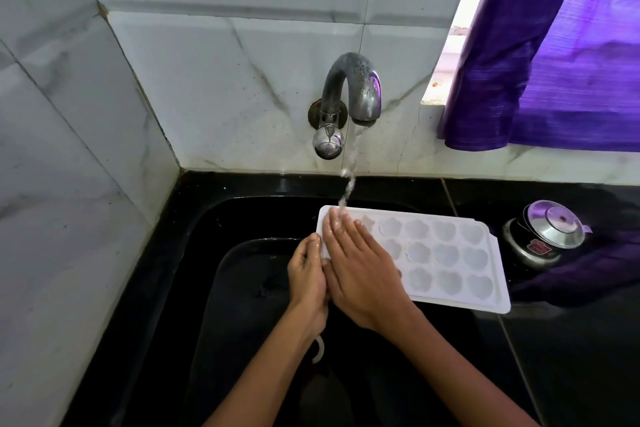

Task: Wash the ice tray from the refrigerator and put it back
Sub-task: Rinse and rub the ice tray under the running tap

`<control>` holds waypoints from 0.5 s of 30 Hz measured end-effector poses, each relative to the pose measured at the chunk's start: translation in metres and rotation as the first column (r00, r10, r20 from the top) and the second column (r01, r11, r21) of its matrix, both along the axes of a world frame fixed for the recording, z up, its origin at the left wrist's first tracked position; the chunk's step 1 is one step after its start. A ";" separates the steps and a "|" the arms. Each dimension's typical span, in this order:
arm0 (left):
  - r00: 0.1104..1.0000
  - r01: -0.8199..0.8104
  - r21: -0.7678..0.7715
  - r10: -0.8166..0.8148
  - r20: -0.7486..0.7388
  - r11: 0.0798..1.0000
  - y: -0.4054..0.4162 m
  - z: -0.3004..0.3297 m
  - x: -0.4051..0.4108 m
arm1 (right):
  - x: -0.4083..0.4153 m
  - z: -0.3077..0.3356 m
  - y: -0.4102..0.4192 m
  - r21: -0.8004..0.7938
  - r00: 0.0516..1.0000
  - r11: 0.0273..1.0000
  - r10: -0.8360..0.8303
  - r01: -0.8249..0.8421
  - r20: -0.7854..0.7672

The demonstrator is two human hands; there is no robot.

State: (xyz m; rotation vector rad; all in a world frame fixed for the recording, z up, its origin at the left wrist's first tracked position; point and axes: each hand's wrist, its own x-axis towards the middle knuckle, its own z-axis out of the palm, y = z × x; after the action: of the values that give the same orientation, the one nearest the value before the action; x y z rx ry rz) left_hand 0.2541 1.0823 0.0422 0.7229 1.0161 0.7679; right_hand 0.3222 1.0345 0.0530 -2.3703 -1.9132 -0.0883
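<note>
A white ice tray [446,255] with flower-shaped cups is held level over the black sink [214,253]. Its right end reaches over the counter. My left hand [308,274] grips the tray's left edge, thumb on top. My right hand [360,270] lies flat on the tray's left cups, fingers straight and wet. Water runs from the metal tap [356,87] and lands on my right fingertips at the tray's far left corner.
A steel lidded pot [543,236] stands on the black counter [571,357] at the right, close to the tray's end. A purple curtain [554,45] hangs over the window above it. Tiled walls close in the left and back.
</note>
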 end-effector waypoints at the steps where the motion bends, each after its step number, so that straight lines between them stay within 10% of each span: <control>1: 1.000 0.002 -0.007 -0.002 0.013 1.000 0.002 0.000 0.000 | 0.000 -0.001 -0.004 -0.007 0.999 0.999 0.035 -0.035 0.005; 15: 0.993 0.043 -0.046 -0.038 0.110 0.998 0.007 0.000 0.007 | 0.005 0.001 0.013 0.080 0.993 0.991 -0.107 0.111 -0.053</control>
State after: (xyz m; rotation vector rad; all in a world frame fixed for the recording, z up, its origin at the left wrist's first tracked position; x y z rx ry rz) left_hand 0.2606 1.0895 0.0418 0.6514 0.9156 0.7376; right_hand 0.3272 1.0471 0.0537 -2.3988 -1.7233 -0.1138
